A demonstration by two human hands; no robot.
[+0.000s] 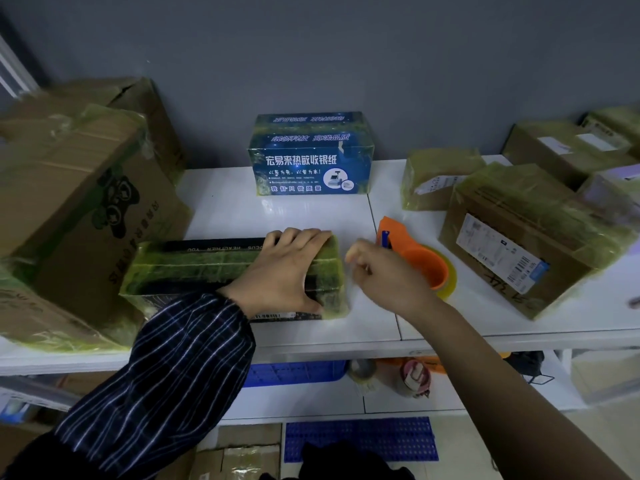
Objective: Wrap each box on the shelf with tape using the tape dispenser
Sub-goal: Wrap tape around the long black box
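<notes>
Black box [194, 268] in grip of left hand [287, 268] (right hand [384, 275] blurred, grip unclear)

Grey wall [346, 46], white shelf [225, 209], dim light

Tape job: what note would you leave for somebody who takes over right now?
Left hand grips the black box on the shelf. Right hand is blurred, with curled fingers beside the orange tape dispenser; it is unclear whether it holds anything.
Done: the black box, blue box and cardboard boxes show tape.
Left: check the black box for bare spots, then tape any unwrapped box.
</notes>
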